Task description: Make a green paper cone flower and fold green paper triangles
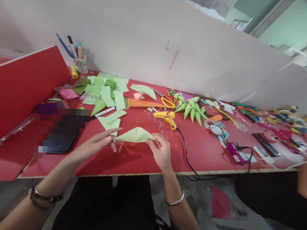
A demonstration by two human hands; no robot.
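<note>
A light green sheet of folded paper [134, 135], pointed at both ends with a peak in the middle, is held above the front of the red table. My right hand [162, 151] pinches its right end between thumb and fingers. Beside the left tip is my left hand [102, 141], fingers stretched out and apart; whether they touch the tip I cannot tell. Just behind lie more light green paper pieces [112, 118]. A yellow glue gun [166, 117] rests beyond my right hand, its black cord running off the front edge.
Loose green paper [101, 89] lies at the back left, near a pen cup [80, 64]. Orange-handled scissors [169, 101] and a cluster of green paper cones [191, 110] are behind the glue gun. A purple power strip [234, 153] sits right. Another person's arm [306, 176] shows at far right.
</note>
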